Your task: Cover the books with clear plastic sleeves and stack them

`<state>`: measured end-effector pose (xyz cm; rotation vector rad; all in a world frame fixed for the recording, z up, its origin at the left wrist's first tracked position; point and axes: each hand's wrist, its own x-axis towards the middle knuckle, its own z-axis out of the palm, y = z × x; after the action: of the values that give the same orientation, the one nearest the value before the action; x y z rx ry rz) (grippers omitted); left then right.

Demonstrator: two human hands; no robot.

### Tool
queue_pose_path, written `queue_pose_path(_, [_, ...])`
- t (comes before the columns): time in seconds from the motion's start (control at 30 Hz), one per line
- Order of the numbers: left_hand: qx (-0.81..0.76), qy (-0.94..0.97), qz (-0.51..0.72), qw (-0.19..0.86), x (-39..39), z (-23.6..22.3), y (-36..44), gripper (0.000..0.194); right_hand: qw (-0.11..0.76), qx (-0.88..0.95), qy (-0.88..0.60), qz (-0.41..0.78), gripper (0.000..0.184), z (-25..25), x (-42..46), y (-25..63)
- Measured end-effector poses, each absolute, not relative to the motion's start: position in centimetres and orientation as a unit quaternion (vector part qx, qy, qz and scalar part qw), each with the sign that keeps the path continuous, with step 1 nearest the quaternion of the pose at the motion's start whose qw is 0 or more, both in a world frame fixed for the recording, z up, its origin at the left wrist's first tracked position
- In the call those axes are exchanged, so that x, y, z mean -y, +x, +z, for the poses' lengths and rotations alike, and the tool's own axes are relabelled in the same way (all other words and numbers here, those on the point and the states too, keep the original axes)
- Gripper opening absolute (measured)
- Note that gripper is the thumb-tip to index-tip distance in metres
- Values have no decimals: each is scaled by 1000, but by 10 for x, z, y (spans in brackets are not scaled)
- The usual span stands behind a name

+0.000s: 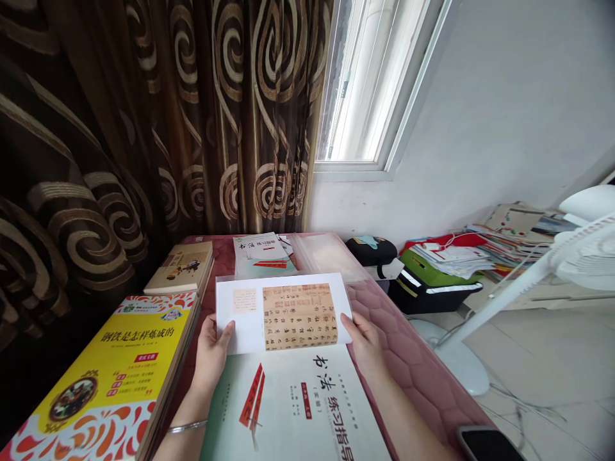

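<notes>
Between my two hands is a white page printed with a tan calligraphy picture, and a clear plastic edge shows along it. My left hand pinches its left side, thumb on top. At the right edge, my right hand grips it with the thumb on the front. The page's near side curves down over a pale green and white calligraphy workbook with red strips on its cover. Whether page and workbook are joined, I cannot tell. A silver bracelet circles my left wrist.
Left of my hands lie a thick yellow book and a tan book. Farther back are another workbook and clear plastic sleeves. A phone-like dark device sits near right; a white fan stands beyond the pink quilted table cover.
</notes>
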<state>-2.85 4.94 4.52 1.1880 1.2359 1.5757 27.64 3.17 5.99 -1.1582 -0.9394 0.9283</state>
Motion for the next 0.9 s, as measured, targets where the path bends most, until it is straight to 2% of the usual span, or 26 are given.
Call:
queue_pose_path(0.17, [-494, 470, 625, 380, -49, 46, -28, 38, 628, 420, -519, 399, 48, 58, -33, 277])
queue_pose_path(0.9, [-495, 464, 626, 384, -47, 50, -27, 41, 629, 426, -501, 415, 44, 44, -37, 283])
